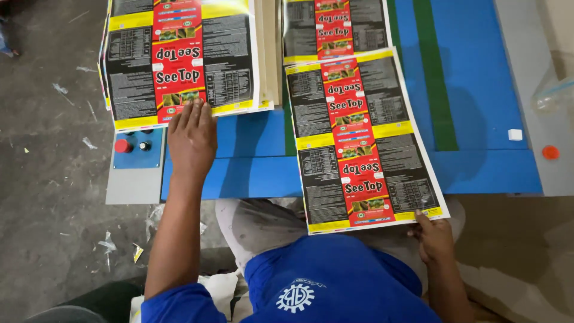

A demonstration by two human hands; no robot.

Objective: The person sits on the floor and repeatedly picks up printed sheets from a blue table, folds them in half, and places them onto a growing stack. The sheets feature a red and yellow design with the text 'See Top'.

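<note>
My left hand (191,136) lies flat, fingers together, on the near edge of a stack of printed sheets (179,57) in black, red and yellow at the upper left. My right hand (433,236) pinches the near right corner of a single long printed sheet (362,140) of the same design. That sheet slants across the blue table (478,78) and hangs over its near edge above my lap. Another printed sheet (335,27) lies farther back, partly under the long one.
A small grey-and-blue control box with a red button (122,145) and a black knob (144,145) sits at the table's left front. Green belts (433,72) run along the table. A grey side rail with an orange button (550,152) is right. Paper scraps litter the floor (54,179).
</note>
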